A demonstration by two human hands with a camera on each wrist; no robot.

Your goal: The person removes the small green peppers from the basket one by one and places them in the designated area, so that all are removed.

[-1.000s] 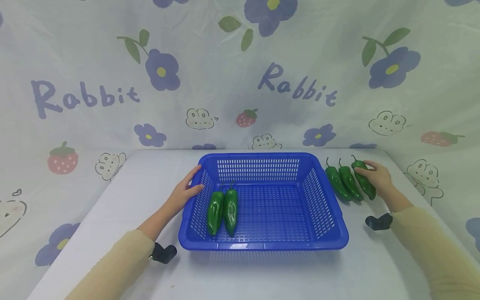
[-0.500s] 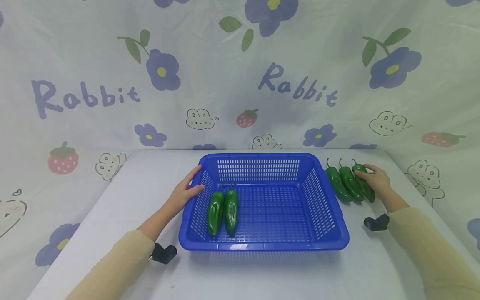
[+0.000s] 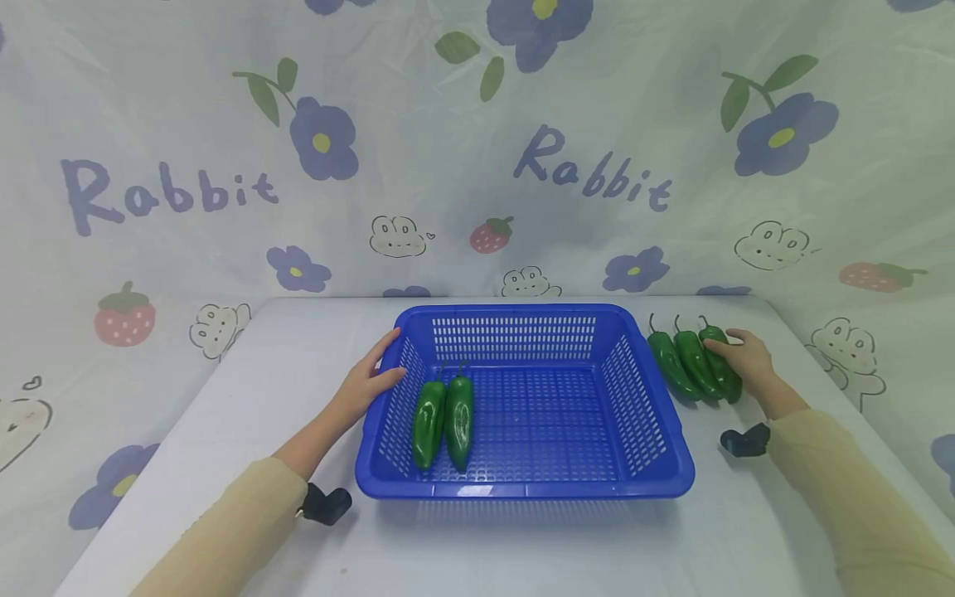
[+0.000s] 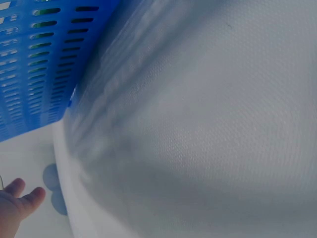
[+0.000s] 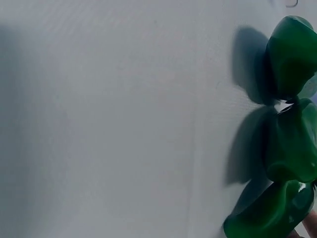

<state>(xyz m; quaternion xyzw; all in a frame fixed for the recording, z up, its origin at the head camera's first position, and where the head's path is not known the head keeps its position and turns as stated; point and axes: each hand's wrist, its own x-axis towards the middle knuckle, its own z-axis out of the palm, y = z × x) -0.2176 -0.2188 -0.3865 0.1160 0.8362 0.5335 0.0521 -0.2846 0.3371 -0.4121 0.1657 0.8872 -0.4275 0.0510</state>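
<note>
At the right of the frame, the right hand (image 3: 753, 361) is pinching the outermost green pepper (image 3: 728, 382) between thumb and fingers; that pepper is lying on the surface (image 3: 298, 356) just left of the palm, close beside the middle pepper (image 3: 695, 362). Its long axis is slanting, stem pointing upper left, tip lower right. The left hand (image 3: 363, 383), much farther away, is resting, fingers spread, on the left rim of the blue basket (image 3: 525, 489).
</note>
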